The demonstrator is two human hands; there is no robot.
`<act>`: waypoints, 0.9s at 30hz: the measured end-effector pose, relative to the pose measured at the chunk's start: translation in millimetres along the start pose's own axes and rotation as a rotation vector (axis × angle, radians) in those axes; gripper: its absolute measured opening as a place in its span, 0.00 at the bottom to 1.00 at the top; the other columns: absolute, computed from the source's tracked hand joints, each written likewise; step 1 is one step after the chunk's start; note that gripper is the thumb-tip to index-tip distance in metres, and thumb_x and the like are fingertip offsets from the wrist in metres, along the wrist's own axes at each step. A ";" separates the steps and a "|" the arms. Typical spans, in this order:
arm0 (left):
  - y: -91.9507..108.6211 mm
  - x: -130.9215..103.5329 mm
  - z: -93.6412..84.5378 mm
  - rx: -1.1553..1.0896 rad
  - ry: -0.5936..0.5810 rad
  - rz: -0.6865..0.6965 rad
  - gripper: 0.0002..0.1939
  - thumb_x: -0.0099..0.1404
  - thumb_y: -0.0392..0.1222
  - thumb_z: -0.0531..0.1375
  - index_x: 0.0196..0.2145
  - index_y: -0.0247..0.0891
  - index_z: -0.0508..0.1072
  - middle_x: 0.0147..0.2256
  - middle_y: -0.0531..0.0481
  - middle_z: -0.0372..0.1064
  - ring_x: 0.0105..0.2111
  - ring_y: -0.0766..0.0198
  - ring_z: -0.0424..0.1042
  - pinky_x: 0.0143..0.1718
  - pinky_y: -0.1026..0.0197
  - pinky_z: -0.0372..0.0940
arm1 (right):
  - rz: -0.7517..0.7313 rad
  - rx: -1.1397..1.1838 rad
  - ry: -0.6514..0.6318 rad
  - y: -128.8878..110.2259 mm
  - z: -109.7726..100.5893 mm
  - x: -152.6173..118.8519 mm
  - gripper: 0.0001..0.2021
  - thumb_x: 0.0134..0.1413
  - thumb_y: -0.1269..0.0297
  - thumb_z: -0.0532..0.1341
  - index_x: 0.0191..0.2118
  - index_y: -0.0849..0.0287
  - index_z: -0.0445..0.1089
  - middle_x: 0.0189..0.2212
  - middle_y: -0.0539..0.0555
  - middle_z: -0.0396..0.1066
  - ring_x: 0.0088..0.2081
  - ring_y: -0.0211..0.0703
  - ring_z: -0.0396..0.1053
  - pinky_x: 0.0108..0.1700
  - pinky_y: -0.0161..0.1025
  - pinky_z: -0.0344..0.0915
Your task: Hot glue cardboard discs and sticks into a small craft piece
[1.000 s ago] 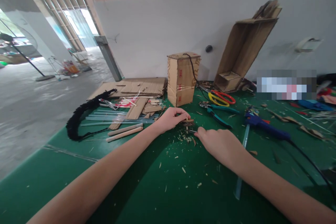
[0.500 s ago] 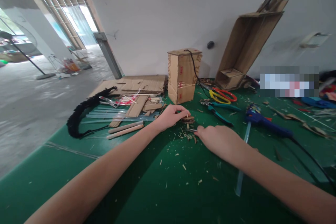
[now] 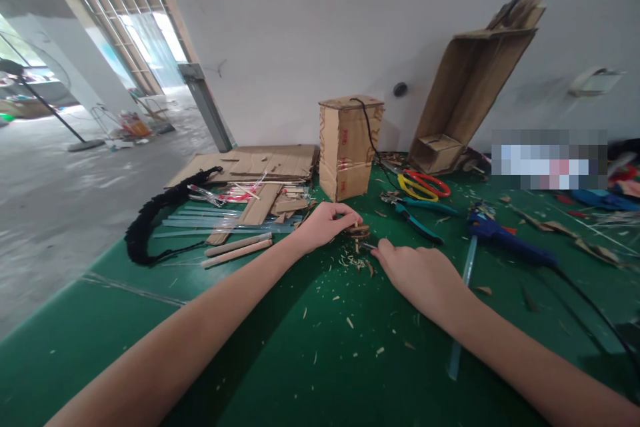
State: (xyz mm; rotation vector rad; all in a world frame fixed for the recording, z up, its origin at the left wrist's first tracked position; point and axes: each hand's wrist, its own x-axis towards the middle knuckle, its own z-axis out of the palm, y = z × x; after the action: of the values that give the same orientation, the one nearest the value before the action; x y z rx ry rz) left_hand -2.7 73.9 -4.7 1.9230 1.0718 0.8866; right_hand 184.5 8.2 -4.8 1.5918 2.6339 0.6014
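My left hand [image 3: 327, 223] is closed on a small brown cardboard piece [image 3: 358, 231] through which a thin wooden stick [image 3: 357, 247] passes. Just to the right, my right hand [image 3: 413, 270] wraps round a small tool with a thin metal blade [image 3: 369, 246], its handle hidden in the fist. The blade points at the stick, close to its lower end. Pale shavings [image 3: 350, 259] are scattered on the green table below. Behind my hands stands a cardboard box [image 3: 350, 150] with a black cord over its top.
Teal pliers [image 3: 417, 220], yellow and red scissors [image 3: 425, 185] and a blue glue gun [image 3: 510, 240] lie to the right. Wooden rods [image 3: 237, 253], clear glue sticks [image 3: 185, 223] and a black fuzzy strip [image 3: 143, 230] lie left. A tall cardboard form [image 3: 470, 87] leans at the wall.
The blade has shifted slightly at the stick's lower end, and my right hand has moved a little. My left hand keeps its hold on the cardboard piece. The view has tilted slightly.
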 end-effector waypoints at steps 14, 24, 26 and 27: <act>-1.6 0.1 0.6 0.009 0.006 0.000 0.18 0.59 0.48 0.51 0.33 0.33 0.74 0.31 0.47 0.72 0.29 0.66 0.67 0.29 0.65 0.59 | -0.076 0.044 -0.096 -1.5 -6.9 0.6 0.16 0.60 0.61 0.42 0.30 0.60 0.63 0.16 0.54 0.68 0.17 0.44 0.67 0.17 0.33 0.44; -0.9 -0.3 -1.0 0.035 -0.018 0.017 0.17 0.60 0.47 0.50 0.34 0.33 0.74 0.32 0.48 0.72 0.30 0.66 0.66 0.31 0.65 0.59 | -0.087 0.058 0.065 10.8 -0.2 6.9 0.12 0.60 0.61 0.43 0.33 0.56 0.61 0.23 0.50 0.68 0.23 0.37 0.66 0.19 0.35 0.39; -0.4 -0.3 -1.5 0.043 -0.025 0.019 0.17 0.60 0.47 0.50 0.34 0.33 0.73 0.32 0.48 0.72 0.31 0.65 0.67 0.32 0.65 0.59 | -0.099 0.091 0.099 10.8 0.6 8.9 0.12 0.59 0.63 0.44 0.31 0.57 0.61 0.26 0.50 0.68 0.29 0.38 0.66 0.21 0.35 0.40; -0.2 -0.2 -1.6 0.045 -0.030 0.021 0.17 0.60 0.47 0.50 0.34 0.33 0.73 0.32 0.48 0.72 0.31 0.65 0.67 0.32 0.64 0.59 | -0.097 0.107 0.104 10.5 1.1 9.7 0.12 0.60 0.63 0.44 0.30 0.57 0.61 0.26 0.50 0.68 0.29 0.37 0.66 0.21 0.35 0.41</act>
State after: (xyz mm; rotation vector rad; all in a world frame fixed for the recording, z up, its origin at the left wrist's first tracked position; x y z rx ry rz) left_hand -4.3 74.2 -4.0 1.9822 1.0637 0.8494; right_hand 189.0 21.2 -0.6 1.4855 2.8452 0.5620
